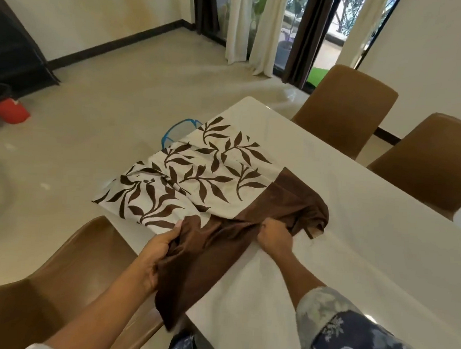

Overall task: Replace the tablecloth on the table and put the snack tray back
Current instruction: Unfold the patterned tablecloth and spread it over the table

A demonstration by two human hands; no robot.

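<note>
Left hand (160,248) and right hand (274,237), fingers curled, clutch the tablecloth (210,178).

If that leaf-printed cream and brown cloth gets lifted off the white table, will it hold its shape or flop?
Probably floppy: the cream and brown leaf-print cloth bunches into folds where the left hand and right hand grip it, and its brown end droops over the edge of the glossy white table. It likely slides easily on that shiny top.

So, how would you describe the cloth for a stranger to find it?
Look at the white table among the brown chairs. The cloth lies bunched over its left edge, gripped by the left hand and right hand: cream with brown leaves and a plain brown border.
</note>
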